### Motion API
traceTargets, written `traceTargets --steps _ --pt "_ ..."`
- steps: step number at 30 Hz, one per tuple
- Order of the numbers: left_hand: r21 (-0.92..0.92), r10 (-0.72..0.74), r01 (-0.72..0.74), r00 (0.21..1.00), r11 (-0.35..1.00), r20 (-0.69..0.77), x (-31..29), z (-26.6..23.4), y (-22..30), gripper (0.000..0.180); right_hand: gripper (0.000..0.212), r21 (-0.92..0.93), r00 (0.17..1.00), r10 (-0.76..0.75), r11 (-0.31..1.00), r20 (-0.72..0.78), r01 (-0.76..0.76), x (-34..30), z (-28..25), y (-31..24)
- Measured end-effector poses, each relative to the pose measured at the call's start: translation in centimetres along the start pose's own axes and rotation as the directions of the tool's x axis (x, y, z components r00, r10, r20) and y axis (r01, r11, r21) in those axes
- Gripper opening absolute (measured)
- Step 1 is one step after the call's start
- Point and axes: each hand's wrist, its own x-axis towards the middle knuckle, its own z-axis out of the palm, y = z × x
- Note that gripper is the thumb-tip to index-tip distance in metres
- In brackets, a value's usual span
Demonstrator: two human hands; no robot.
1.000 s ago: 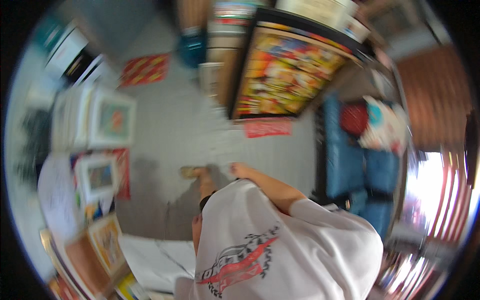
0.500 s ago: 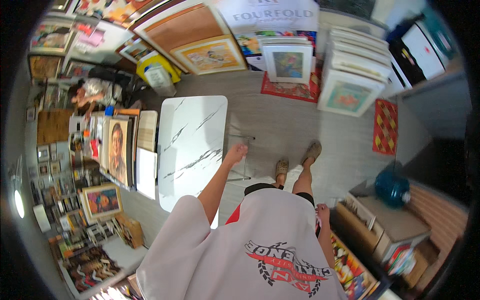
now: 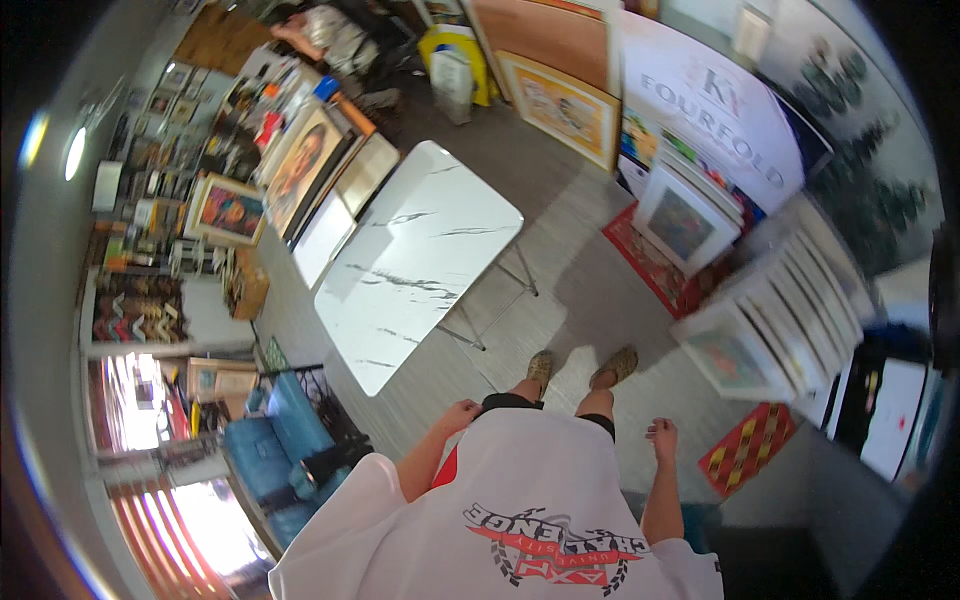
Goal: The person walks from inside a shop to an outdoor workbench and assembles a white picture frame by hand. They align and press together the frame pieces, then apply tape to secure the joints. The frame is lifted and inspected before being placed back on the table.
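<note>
My left hand [image 3: 460, 415] hangs beside my left hip, close to the dark shorts. Its fingers are loosely bent, and I see nothing in it. My right hand [image 3: 662, 437] hangs away from my right side with fingers slightly apart, also holding nothing visible. In front of me to the left stands a folding table [image 3: 430, 235] with a white marble-pattern top and thin metal legs. It is the nearest piece of furniture to my left hand, which does not touch it.
Framed pictures [image 3: 690, 215] lean at the far right on a red mat, beside a stack of white frames [image 3: 745, 350]. A red and yellow mat [image 3: 745, 450] lies at right. A blue sofa [image 3: 270, 450] stands at left. Another person [image 3: 335, 40] sits at the far left.
My view has turned right, so the table now appears slanted and the sofa shows. My left hand has dropped from near the table edge to my hip; my right hand has swung forward.
</note>
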Motion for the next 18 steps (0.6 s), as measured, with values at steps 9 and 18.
traceTargets --steps 9,18 --pt "-0.320 -0.114 0.078 0.989 0.944 -0.094 -3.4 5.0 -1.9 0.042 0.025 -0.281 0.998 -0.038 0.958 0.056 0.053 6.6 -1.3 -12.0" --pt "-0.679 -0.189 0.076 0.977 0.731 -0.094 -5.2 9.1 -13.3 0.043 0.027 -0.560 0.905 -0.061 0.768 0.421 0.312 1.8 14.3 -10.6"
